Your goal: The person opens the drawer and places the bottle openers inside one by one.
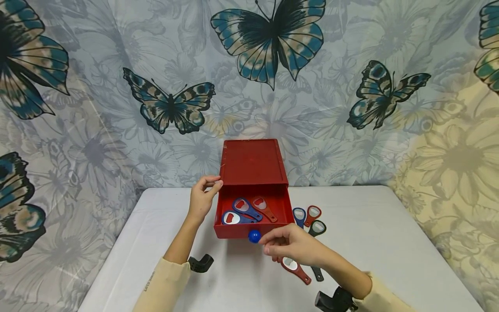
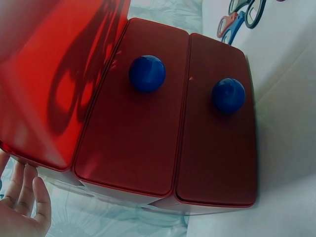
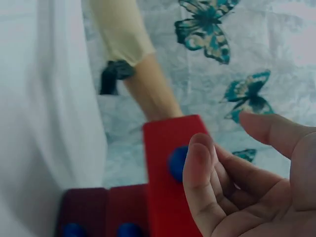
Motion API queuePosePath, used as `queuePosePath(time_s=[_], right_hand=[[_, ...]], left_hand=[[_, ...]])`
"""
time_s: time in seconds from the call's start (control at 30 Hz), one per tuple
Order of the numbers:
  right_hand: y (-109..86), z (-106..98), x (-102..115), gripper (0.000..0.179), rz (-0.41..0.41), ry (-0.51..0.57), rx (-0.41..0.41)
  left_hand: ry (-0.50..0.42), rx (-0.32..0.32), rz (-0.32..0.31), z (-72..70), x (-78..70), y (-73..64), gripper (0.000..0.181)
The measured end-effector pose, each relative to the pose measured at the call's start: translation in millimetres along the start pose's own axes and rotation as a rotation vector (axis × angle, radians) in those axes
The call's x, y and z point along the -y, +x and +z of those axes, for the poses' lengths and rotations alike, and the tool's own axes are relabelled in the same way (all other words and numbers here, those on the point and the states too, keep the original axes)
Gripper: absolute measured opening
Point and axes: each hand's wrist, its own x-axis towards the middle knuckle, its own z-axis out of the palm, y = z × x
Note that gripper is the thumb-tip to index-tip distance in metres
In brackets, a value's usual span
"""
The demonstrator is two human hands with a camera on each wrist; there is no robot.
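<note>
A red drawer cabinet (image 1: 253, 162) has its top drawer (image 1: 234, 233) pulled out. Three bottle openers lie inside: two blue ones, including this blue bottle opener (image 1: 255, 214), and a red bottle opener (image 1: 270, 213). My left hand (image 1: 200, 200) rests its fingertips against the cabinet's left side near the top. Right in front of the drawer, my right hand (image 1: 298, 246) has its fingertips close beside the blue knob (image 1: 254, 236). In the right wrist view its thumb stands apart from the fingers, with nothing held between them.
Several more bottle openers lie on the white table (image 1: 370, 234) right of the cabinet, among them a blue opener (image 1: 299, 215) and a red opener (image 1: 298, 273) partly under my right hand. Two lower drawers (image 2: 133, 133) are closed. A butterfly-printed cloth (image 1: 265, 112) hangs behind.
</note>
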Motion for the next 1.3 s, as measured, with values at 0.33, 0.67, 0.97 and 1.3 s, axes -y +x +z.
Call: queuePosePath(time_s=[0.33,0.67,0.97,1.3], right_hand=[[6.1,30.0,-29.1,0.030,0.099,0.024,-0.130],[14.7,42.8,-32.6,0.039,0.140,0.175,-0.279],[23.3,47.7,-33.5,0.032,0.099,0.160,-0.362],[42.3,36.3,-30.6,0.034,0.101,0.154,-0.478]], left_hand=[[-0.013,0.006,-0.013,0.5,-0.8,-1.7,0.026],[-0.042,-0.008,-0.012,0.7,31.5,12.8,0.026],[-0.044,-0.023,0.005,-1.2,25.8,9.0,0.026],[-0.026,-0.002,0.000,-1.0,11.9,6.6,0.026]])
